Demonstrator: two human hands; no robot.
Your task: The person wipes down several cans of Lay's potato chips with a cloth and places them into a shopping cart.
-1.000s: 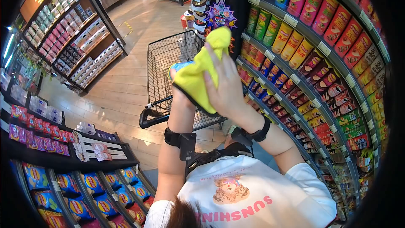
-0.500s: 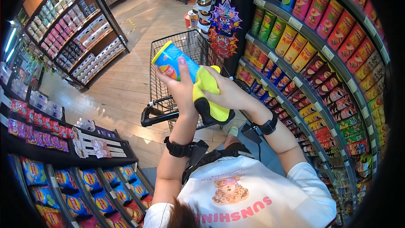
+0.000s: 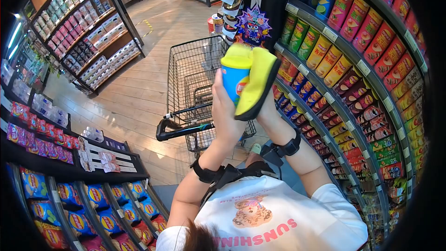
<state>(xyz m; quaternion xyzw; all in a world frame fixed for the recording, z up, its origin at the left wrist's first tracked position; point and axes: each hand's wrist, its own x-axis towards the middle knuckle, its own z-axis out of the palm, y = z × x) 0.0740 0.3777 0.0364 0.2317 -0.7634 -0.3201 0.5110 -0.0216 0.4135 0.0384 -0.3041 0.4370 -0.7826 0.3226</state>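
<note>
My left hand (image 3: pixel 227 116) grips a blue chip can (image 3: pixel 234 81) with a yellow lid, held upright in front of me. My right hand (image 3: pixel 269 111) is mostly hidden behind a folded yellow cloth (image 3: pixel 254 84) with a dark edge, which it presses against the right side of the can. Both hands are raised above the handle of a black wire shopping cart (image 3: pixel 190 84). Both wrists wear black straps.
Curved shelves of chip cans (image 3: pixel 353 32) in red, yellow and green rise on my right. Racks of snack bags (image 3: pixel 88 204) stand at lower left, more shelves (image 3: pixel 79 32) across the wooden aisle floor. A hanging display (image 3: pixel 251 21) stands behind the cart.
The can has turned from tilted to upright and risen. The yellow cloth has moved from under the can up along its right side.
</note>
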